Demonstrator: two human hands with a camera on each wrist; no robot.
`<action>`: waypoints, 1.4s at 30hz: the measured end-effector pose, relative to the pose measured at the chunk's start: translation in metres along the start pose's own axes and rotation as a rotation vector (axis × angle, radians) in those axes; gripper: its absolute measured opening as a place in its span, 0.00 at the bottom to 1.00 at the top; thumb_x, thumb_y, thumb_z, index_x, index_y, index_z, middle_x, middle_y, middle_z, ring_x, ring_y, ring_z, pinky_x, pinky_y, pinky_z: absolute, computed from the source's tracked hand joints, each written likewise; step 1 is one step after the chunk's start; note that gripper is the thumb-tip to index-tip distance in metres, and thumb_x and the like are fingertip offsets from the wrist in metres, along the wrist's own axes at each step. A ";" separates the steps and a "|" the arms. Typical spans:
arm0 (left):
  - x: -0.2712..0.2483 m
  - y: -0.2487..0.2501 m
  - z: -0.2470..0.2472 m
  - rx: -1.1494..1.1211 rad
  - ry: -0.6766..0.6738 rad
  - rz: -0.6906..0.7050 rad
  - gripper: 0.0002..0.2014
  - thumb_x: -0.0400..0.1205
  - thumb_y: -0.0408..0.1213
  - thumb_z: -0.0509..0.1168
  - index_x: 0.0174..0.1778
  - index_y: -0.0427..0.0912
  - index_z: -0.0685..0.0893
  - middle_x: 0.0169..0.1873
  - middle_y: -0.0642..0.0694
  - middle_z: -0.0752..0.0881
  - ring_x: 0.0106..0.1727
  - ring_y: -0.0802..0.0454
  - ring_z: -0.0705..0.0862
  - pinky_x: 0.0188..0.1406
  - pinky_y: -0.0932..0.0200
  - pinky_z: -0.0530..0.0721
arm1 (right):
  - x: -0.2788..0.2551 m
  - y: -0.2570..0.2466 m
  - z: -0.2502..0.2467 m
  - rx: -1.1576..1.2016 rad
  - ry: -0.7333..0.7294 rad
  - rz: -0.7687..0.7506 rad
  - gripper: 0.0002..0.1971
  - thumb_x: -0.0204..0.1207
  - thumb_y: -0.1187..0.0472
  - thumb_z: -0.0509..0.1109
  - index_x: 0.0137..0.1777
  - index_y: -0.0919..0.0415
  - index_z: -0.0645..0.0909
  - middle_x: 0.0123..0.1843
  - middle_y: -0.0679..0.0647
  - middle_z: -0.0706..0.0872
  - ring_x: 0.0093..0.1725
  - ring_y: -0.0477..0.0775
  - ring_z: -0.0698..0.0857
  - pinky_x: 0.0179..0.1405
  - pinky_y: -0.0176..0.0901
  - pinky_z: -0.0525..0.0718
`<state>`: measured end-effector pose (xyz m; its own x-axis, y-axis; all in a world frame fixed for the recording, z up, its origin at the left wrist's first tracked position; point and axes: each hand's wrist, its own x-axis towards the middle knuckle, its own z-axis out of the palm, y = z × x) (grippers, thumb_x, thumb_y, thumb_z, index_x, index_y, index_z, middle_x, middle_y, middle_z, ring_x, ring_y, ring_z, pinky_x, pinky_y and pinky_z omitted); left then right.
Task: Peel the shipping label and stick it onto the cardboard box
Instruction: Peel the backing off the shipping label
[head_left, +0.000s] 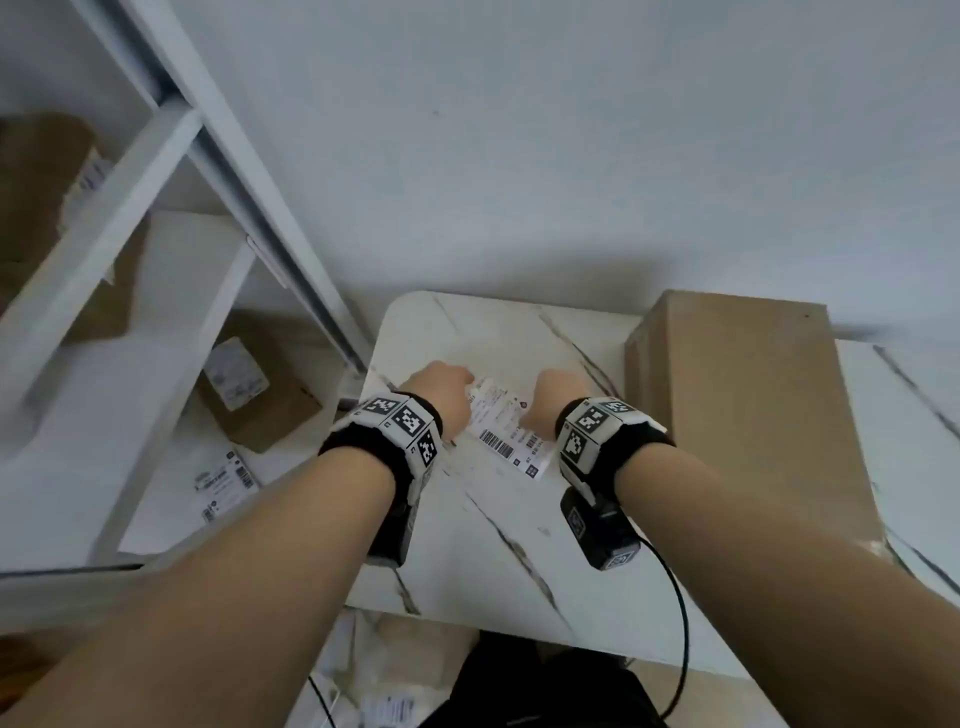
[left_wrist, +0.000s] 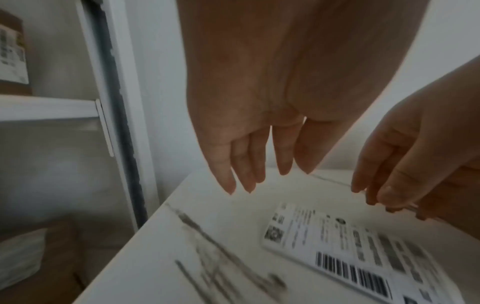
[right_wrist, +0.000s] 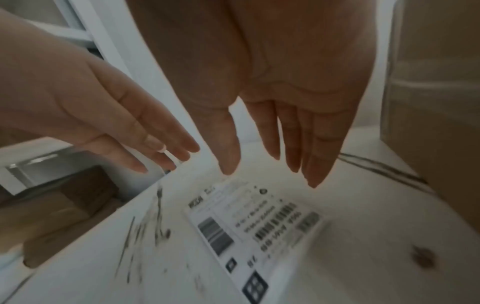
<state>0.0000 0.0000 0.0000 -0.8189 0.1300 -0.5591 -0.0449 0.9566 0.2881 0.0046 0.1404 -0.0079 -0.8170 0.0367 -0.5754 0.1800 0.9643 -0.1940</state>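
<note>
Lying flat on the white marble-patterned desk (head_left: 498, 519), the shipping label (head_left: 511, 431) is a thin white rectangle printed with barcodes, its long axis running obliquely away from the person. Both hands, left hand (head_left: 441, 395) and right hand (head_left: 558, 397), hover above it, fingers straight, holding nothing. A plain brown cardboard box (head_left: 748, 415) stands just right.

Both bare forearms wear black wristbands (head_left: 382, 441) carrying white blocks printed with black square markers; a black cable (head_left: 675, 613) trails from the right wrist's camera unit (head_left: 602, 530).
</note>
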 end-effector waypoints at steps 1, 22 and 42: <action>0.001 -0.002 0.003 0.017 -0.031 -0.009 0.24 0.82 0.30 0.54 0.76 0.46 0.73 0.75 0.40 0.75 0.72 0.38 0.78 0.70 0.45 0.79 | 0.001 0.001 0.004 -0.003 -0.025 0.028 0.13 0.77 0.61 0.67 0.58 0.67 0.82 0.60 0.62 0.87 0.61 0.63 0.85 0.54 0.46 0.84; -0.010 -0.023 0.040 0.111 -0.101 0.023 0.20 0.84 0.37 0.55 0.71 0.42 0.79 0.73 0.39 0.70 0.74 0.37 0.69 0.75 0.44 0.73 | -0.003 0.010 0.049 0.061 0.108 0.128 0.18 0.73 0.63 0.70 0.62 0.63 0.74 0.66 0.63 0.73 0.68 0.65 0.71 0.61 0.53 0.79; -0.029 -0.016 0.050 -0.031 -0.009 -0.041 0.21 0.83 0.39 0.61 0.72 0.40 0.73 0.73 0.39 0.71 0.74 0.38 0.71 0.74 0.44 0.73 | -0.015 0.011 0.038 0.255 0.070 0.101 0.12 0.78 0.68 0.62 0.61 0.63 0.77 0.60 0.62 0.84 0.59 0.63 0.83 0.55 0.50 0.84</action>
<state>0.0527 -0.0062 -0.0276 -0.8109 0.0930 -0.5777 -0.0962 0.9527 0.2884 0.0399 0.1408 -0.0315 -0.8221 0.1554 -0.5478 0.3872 0.8579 -0.3377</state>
